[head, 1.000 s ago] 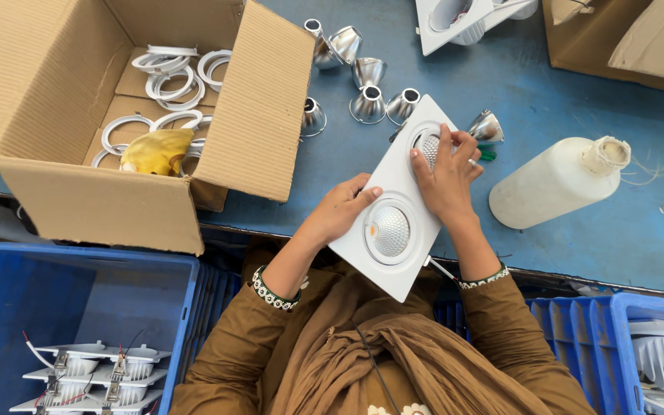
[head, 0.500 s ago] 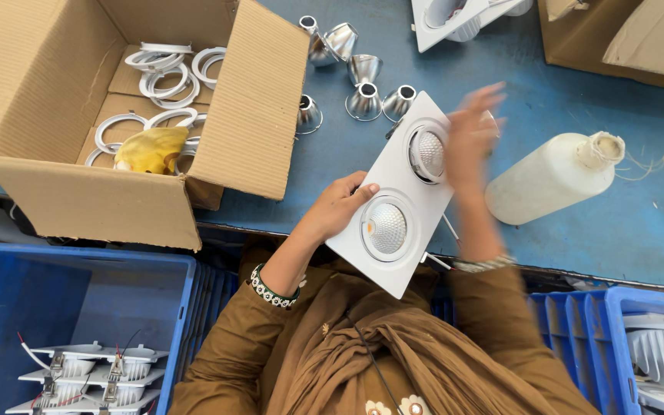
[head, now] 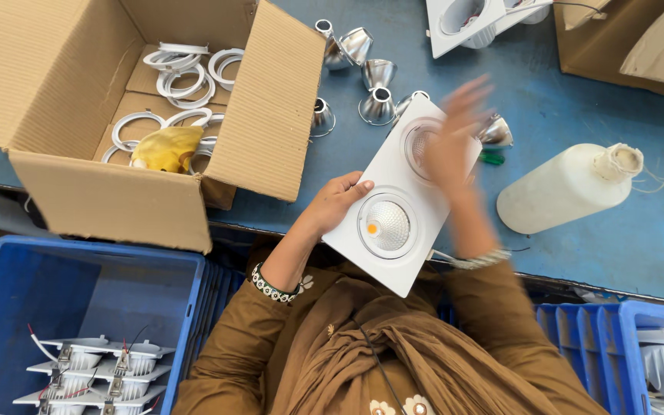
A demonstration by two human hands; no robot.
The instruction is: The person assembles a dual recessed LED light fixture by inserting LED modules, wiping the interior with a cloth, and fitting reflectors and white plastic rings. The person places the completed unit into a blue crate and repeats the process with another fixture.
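Right hand (head: 455, 138) motion-blurred, its grip unreadable; it hides part of the upper lamp (head: 420, 142). Crates (head: 78, 307) cut off by frame edge.

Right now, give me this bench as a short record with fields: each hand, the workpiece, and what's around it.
left hand: left hand grips the left edge of the white twin-lamp panel
right hand: right hand blurred over the panel's upper lamp; grip cannot be told
workpiece: panel tilted above the blue table, lower lamp showing an orange centre
left of it: open cardboard box with white rings and a yellow cloth
behind it: silver reflector cups
right of it: white plastic bottle lying on its side
lower left: blue crate holding wired lamp units
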